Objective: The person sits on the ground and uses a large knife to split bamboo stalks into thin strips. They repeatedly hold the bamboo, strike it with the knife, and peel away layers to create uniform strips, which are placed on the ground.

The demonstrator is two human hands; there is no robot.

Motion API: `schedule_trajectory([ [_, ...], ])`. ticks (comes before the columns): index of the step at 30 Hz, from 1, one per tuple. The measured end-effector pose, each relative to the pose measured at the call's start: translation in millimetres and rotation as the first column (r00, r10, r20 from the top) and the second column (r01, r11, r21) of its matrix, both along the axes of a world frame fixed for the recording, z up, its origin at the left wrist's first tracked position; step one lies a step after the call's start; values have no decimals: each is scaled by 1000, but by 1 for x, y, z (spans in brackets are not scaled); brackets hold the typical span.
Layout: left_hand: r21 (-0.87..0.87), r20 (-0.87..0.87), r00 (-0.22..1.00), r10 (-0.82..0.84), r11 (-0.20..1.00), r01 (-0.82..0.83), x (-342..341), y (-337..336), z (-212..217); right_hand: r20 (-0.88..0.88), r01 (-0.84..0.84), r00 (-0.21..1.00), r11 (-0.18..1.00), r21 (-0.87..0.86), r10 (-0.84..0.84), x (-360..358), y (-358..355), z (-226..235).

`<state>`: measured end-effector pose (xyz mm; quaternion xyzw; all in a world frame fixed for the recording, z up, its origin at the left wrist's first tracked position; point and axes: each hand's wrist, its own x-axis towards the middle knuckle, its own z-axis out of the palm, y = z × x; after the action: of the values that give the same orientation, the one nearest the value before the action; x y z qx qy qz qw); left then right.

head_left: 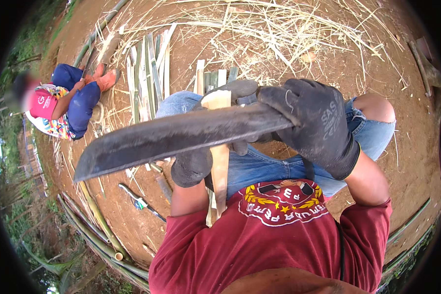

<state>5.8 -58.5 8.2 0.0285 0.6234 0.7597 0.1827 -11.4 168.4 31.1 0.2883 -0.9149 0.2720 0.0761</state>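
Observation:
My right hand [318,125], in a dark glove, grips the handle of a long dark machete [171,134] whose blade points left across the picture. The blade lies against a pale split bamboo strip [219,161] that stands upright between my knees. My left hand [206,147], also gloved, is wrapped around this strip just behind the blade. I wear a red shirt and torn blue jeans and sit on bare earth.
Another person [66,103] in blue trousers sits at the left. Several split bamboo slats [149,73] lie on the ground ahead, with dry shavings [279,34] beyond. Green bamboo poles [100,225] run along the lower left. A small knife [139,200] lies near my left knee.

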Motion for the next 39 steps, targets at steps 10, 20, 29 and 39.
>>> schedule_trajectory([
  [10, -22, -72, 997, 27, 999, -28, 3, 14, 10, -9, 32, 999, 998, -53, -33, 3, -16, 7],
  [20, -209, -135, 972, 194, 953, -219, 15, 25, 16, -10, 17, 1000, 999, -27, -18, -1, -18, 3],
  [29, -197, -183, 973, 143, 964, -179, 25, 33, 14, -25, 64, 998, 997, -41, -65, -2, -28, -1],
  [39, -154, -136, 928, 348, 917, -367, 10, 48, 30, 574, 240, 806, 807, -539, 144, -26, 11, 4],
])
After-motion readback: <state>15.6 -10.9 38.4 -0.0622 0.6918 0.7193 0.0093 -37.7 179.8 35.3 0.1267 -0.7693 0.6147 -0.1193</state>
